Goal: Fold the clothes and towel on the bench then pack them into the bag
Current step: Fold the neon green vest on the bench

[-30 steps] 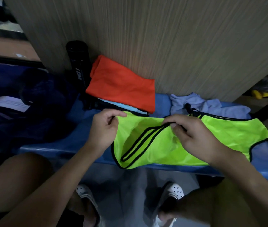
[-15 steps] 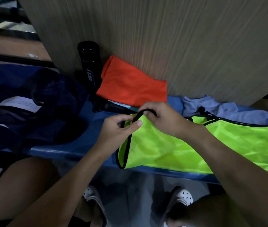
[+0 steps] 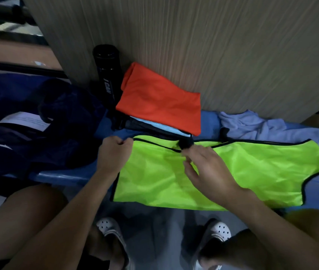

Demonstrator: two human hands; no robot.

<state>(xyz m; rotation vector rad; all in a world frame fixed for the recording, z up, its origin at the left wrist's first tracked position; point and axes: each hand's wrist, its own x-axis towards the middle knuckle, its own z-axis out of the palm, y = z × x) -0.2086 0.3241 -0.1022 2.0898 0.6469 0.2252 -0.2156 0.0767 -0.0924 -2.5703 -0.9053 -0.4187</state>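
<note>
Neon-yellow mesh bib (image 3: 252, 172) with black trim lies flat on the blue bench (image 3: 61, 175), its near edge hanging slightly over the front. Left hand (image 3: 113, 152) grips the bib's far-left corner, fingers curled tight on the trim. Right hand (image 3: 209, 168) is over the bib's middle with its fingers stretched toward the black trim line. Thumb and forefinger are slightly apart, and whether they pinch cloth I cannot tell. Just behind the bib is a folded stack with an orange garment (image 3: 160, 100) on top, light blue and dark layers under it. Behind the bib to the right lies a crumpled pale-lilac towel (image 3: 261, 125), touching its back edge. Left of the bib is a navy bag (image 3: 37, 133), open. A black bottle (image 3: 107, 75) stands behind the bib's left end, against the wood-grain panel (image 3: 213, 45). White clogs (image 3: 218, 230) are on the floor below the bib.
</note>
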